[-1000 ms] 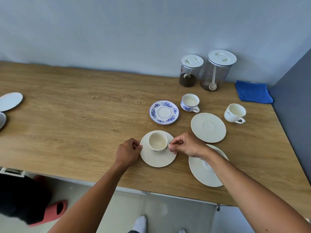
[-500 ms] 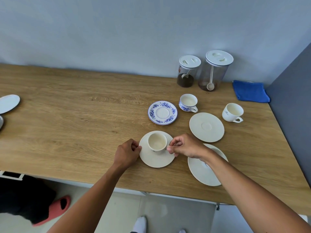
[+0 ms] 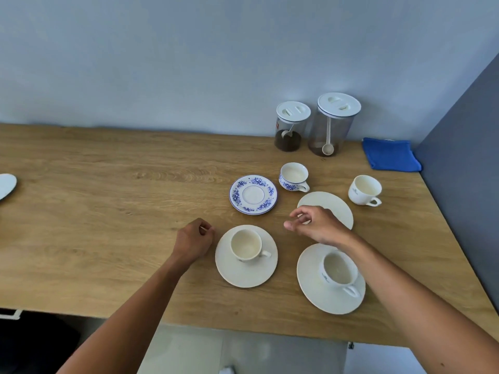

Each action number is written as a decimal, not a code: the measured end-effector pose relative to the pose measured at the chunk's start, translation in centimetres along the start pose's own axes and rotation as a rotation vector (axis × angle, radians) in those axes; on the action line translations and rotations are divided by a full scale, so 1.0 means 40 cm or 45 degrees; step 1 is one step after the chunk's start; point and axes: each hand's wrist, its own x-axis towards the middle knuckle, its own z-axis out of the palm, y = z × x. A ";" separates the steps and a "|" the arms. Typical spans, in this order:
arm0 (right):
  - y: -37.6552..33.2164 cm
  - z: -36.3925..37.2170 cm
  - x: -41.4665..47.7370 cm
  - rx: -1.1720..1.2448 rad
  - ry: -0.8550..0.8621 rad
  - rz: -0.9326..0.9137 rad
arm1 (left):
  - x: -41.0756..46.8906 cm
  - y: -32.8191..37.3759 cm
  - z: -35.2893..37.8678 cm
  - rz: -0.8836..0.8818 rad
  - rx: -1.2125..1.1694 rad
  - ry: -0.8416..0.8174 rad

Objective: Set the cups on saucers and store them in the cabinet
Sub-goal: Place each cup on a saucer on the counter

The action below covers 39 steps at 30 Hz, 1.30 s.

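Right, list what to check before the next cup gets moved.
1. Right hand free: ok, it holds nothing and hovers over the table.
2. Near-left cup on near-left saucer: ok, upright.
3. Near-right cup on near-right saucer: ok, upright.
4. Blue-patterned cup on blue-patterned saucer: not ok, it stands on the table beside the saucer.
5. Far white cup on bare plain saucer: not ok, it stands on the table beside the saucer.
6. Cabinet open and within reach: cannot tell, it is not in view.
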 end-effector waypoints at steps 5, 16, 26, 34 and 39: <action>0.018 -0.065 0.084 0.029 0.307 0.058 | 0.098 0.072 0.015 0.022 -0.044 -0.049; 0.020 -0.075 0.220 0.252 0.395 0.248 | 0.224 0.132 0.065 0.003 -0.104 -0.195; 0.027 -0.059 0.246 0.595 0.313 0.278 | 0.248 0.112 0.090 -0.104 -0.267 -0.199; -0.052 0.047 0.229 0.607 0.094 0.074 | 0.253 0.100 0.098 -0.086 -0.303 -0.172; -0.079 0.104 0.236 0.596 -0.003 0.049 | 0.251 0.102 0.097 -0.072 -0.288 -0.166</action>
